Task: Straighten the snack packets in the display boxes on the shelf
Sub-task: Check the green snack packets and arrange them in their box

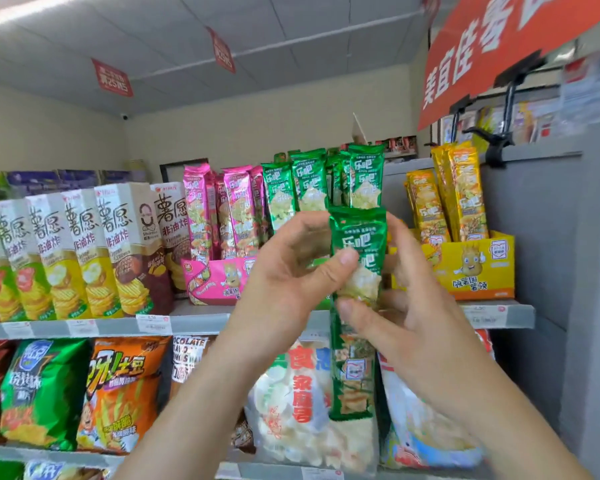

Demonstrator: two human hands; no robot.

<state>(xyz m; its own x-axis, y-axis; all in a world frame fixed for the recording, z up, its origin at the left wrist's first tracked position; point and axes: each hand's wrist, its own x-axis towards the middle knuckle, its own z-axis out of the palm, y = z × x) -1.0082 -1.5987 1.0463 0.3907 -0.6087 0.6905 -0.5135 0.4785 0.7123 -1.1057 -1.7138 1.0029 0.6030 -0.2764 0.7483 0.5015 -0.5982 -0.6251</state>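
Holds green packet [357, 230] upright in both hands, left of yellow display box [475, 268] and nearer than it, off the shelf [194, 322]. Pinches upper half w/ left hand [291, 268], thumb on front; pinches just below w/ right hand [406, 327], thumb also on front. Risks crushing contents & creasing foil if squeezed hard. Behind, left of yellow display box: row of green packets [312, 188], uneven heights. Could topple them, or nudge pink packets [236, 206] further left, when sliding this one in. Can't see its slot, hidden by hands; may go in crooked.
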